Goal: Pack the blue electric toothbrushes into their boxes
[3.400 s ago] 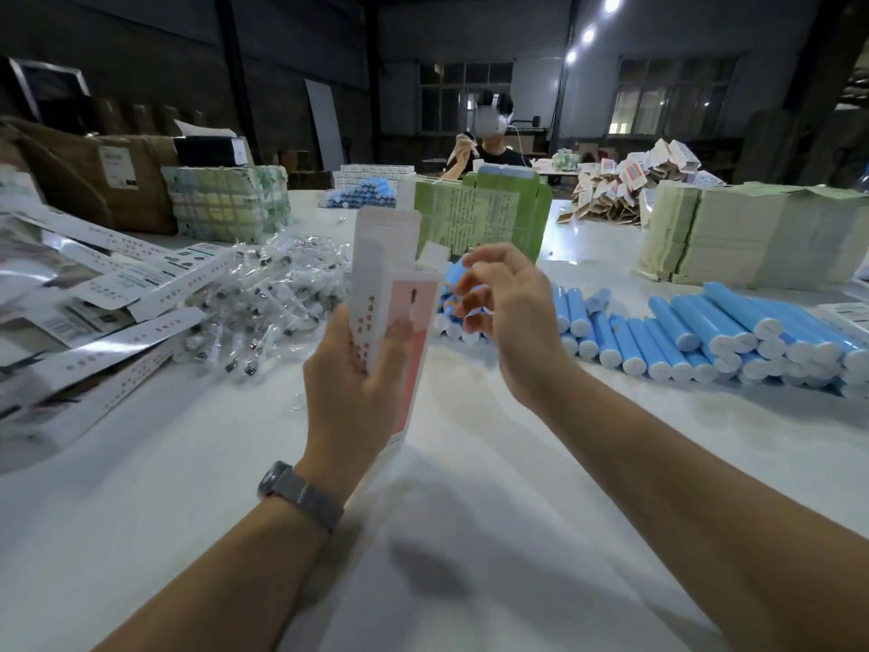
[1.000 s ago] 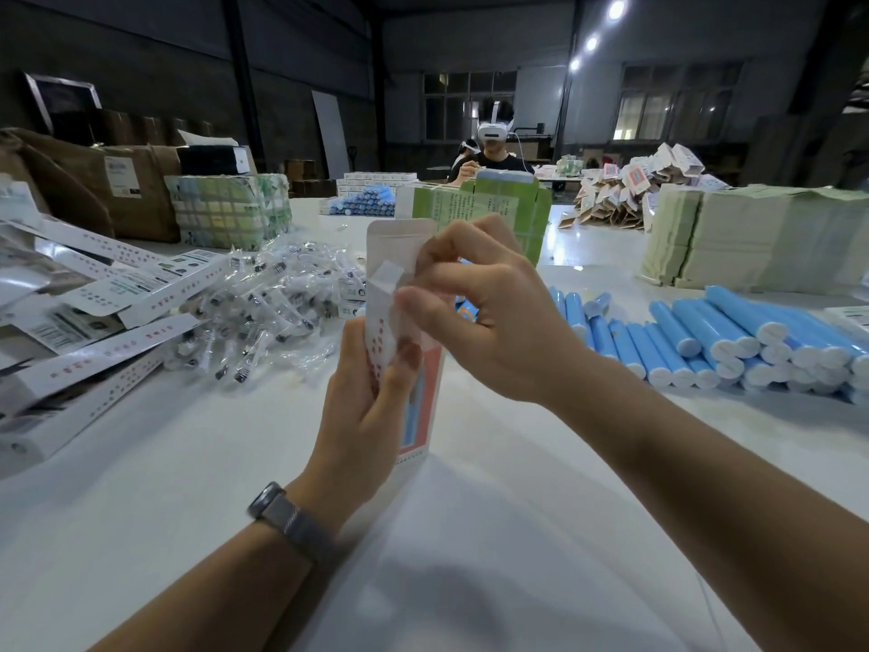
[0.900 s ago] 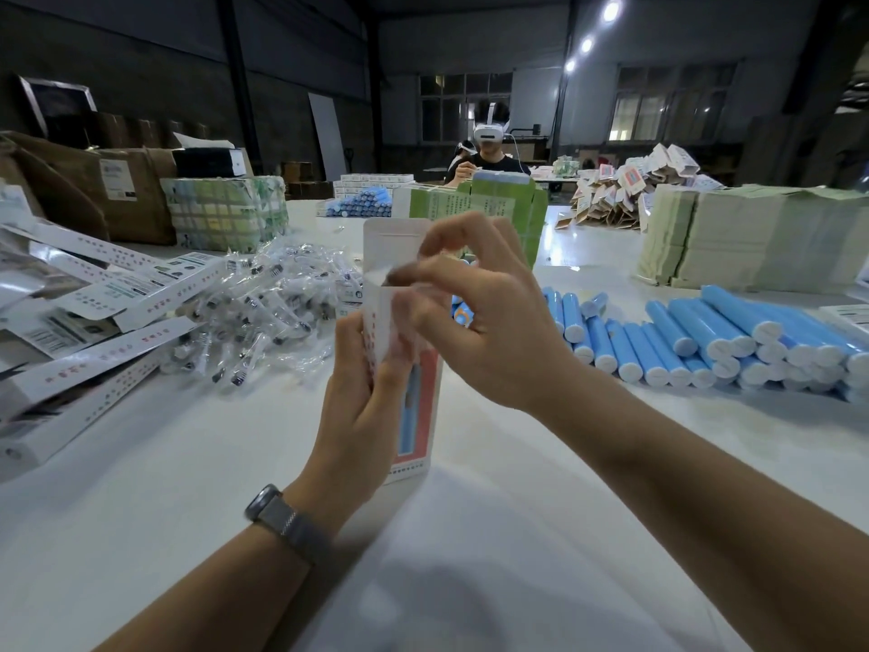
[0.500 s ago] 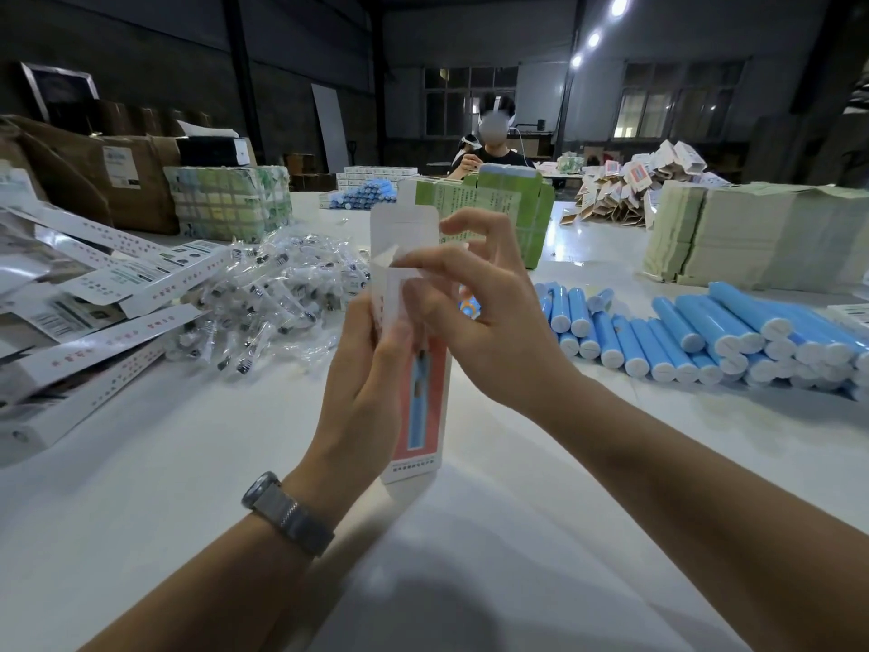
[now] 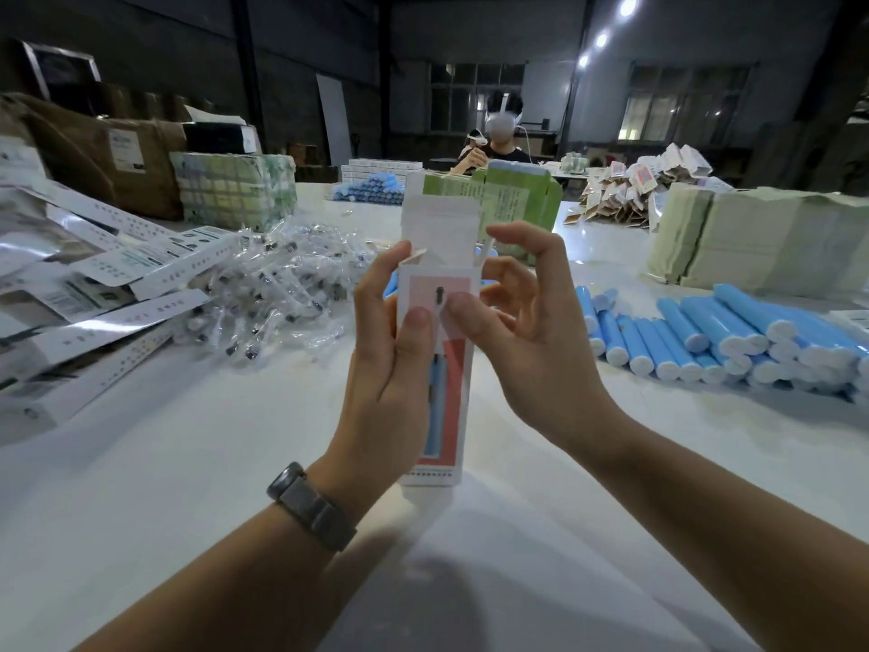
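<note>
Box (image 5: 439,369) held upright over table (image 5: 188,463), long axis vertical, printed face toward cam, bottom end just above tabletop. Top end open: main flap (image 5: 439,228) standing up, small side flaps splayed out L and R. Can't tell if anything's inside.

L hand (image 5: 385,369) wrapped round box's L edge, thumb pressed on front face, firm hold. R hand (image 5: 522,322) at upper R corner, thumb on front face touching box, other fingers loosely curled behind/beside the R side flap; reads as a light pinch, not a full grasp.

Key relation: blue toothbrushes (image 5: 714,336) lying in a row on table to the R, well apart from box, axes roughly horizontal, so each needs turning to vertical to drop into the open top. R hand nearer to them, prob the one to fetch; L stays as holder.

Vs 0.5 s ago: box turned square to cam, sits slightly lower; R fingers off the top flaps, opened out more; side flaps now spread
</note>
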A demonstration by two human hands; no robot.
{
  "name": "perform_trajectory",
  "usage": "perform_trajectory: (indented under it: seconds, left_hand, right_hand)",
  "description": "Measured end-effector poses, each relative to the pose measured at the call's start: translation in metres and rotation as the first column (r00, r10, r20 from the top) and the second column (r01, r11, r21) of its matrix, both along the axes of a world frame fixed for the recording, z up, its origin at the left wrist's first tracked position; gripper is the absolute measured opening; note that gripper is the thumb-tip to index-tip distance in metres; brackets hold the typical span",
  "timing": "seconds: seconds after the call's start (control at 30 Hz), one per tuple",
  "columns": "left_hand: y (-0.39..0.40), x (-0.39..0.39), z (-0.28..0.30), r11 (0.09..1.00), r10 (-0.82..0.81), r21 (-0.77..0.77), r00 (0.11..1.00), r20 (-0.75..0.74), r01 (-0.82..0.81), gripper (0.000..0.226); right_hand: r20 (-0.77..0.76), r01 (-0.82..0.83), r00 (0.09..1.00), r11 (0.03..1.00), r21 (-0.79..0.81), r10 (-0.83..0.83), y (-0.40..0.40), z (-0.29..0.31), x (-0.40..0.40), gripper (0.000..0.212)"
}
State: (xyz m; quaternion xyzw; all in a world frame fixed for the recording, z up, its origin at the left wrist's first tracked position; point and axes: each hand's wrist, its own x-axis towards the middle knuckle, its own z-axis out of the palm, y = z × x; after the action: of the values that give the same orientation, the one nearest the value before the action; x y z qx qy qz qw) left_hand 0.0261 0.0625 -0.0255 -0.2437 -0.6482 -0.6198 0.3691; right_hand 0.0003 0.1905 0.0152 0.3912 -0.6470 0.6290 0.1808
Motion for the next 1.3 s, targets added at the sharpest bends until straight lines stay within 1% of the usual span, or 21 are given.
perform_trajectory:
  seconds: [0.1,0.17,0.23,0.33,0.5,0.57,0.67,0.77,0.83,0.9,0.97,1.03,1.07,1.17,1.2,1.3]
  left_hand:
    - [0.000,-0.001,-0.001,0.999,-0.039,-0.001,0.999,0.011,0.039,0.034]
    - [0.000,-0.002,-0.001,0.999,-0.053,-0.005,0.999,0.008,0.053,0.035]
    - [-0.001,-0.003,-0.002,0.998,-0.056,-0.007,0.998,0.000,0.056,0.034]
    - [-0.003,-0.005,-0.001,0.999,-0.029,-0.021,1.000,-0.003,0.029,0.032]
    - [-0.004,-0.006,-0.001,0.999,-0.007,-0.040,1.000,0.014,0.008,0.031]
    - [-0.004,-0.006,-0.002,0.999,0.002,-0.054,1.000,0.014,-0.001,0.032]
    - [-0.003,-0.005,-0.004,0.996,0.017,-0.091,1.000,0.011,-0.016,0.035]
    - [-0.002,-0.004,-0.004,0.994,0.032,-0.104,0.999,0.021,-0.029,0.036]
    - [-0.002,-0.003,-0.003,0.995,0.030,-0.094,0.999,0.022,-0.028,0.035]
    - [-0.001,-0.003,-0.002,0.995,0.035,-0.090,0.999,0.026,-0.032,0.034]
    - [-0.001,-0.003,-0.002,0.996,0.038,-0.085,0.999,0.029,-0.035,0.033]
    - [0.000,-0.002,-0.002,0.996,0.046,-0.080,0.999,0.018,-0.044,0.033]
    - [0.000,-0.002,-0.002,0.996,0.044,-0.075,0.999,0.011,-0.043,0.034]
    - [0.002,-0.002,-0.001,0.998,0.018,-0.056,1.000,-0.015,-0.019,0.042]
    - [0.002,-0.002,-0.002,0.999,0.015,-0.052,1.000,-0.013,-0.015,0.044]
    - [-0.001,-0.004,-0.003,0.999,0.016,-0.047,1.000,0.020,-0.015,0.038]
  right_hand:
    - [-0.069,0.023,0.997,0.998,0.064,-0.019,0.002,-0.001,-0.001,0.028]
    - [-0.085,0.021,0.996,0.995,0.092,-0.013,0.004,-0.001,-0.002,0.021]
    - [-0.068,-0.012,0.998,0.996,0.085,0.018,0.004,0.001,-0.004,0.019]
    - [-0.031,-0.046,0.998,0.997,0.055,0.048,0.008,0.011,-0.008,0.023]
    - [-0.001,-0.033,0.999,0.994,0.104,0.033,0.013,0.013,-0.014,0.015]
    - [-0.014,-0.026,1.000,0.996,0.085,0.028,0.014,0.013,-0.015,0.013]
    - [-0.057,-0.046,0.997,0.999,0.007,0.046,0.016,0.017,-0.017,0.005]
    - [-0.046,-0.064,0.997,0.996,-0.054,0.062,0.014,0.019,-0.017,0.009]
    - [-0.047,-0.047,0.998,0.997,-0.058,0.044,0.013,0.019,-0.015,0.015]
    - [-0.074,-0.023,0.997,0.999,-0.043,0.019,0.013,0.020,-0.014,0.026]
    - [-0.096,-0.037,0.995,0.999,-0.023,0.034,0.014,0.022,-0.012,0.038]
    - [-0.113,-0.018,0.993,1.000,0.012,0.020,0.014,0.023,-0.011,0.046]
    - [-0.114,-0.002,0.993,1.000,0.026,0.005,0.013,0.022,-0.011,0.044]
    - [-0.097,0.013,0.995,0.999,0.040,-0.009,0.013,0.021,-0.010,0.022]
    - [-0.093,0.011,0.996,0.999,0.047,-0.007,0.013,0.021,-0.010,0.019]
    - [-0.076,-0.017,0.997,0.997,0.073,0.022,0.015,0.022,-0.008,0.014]
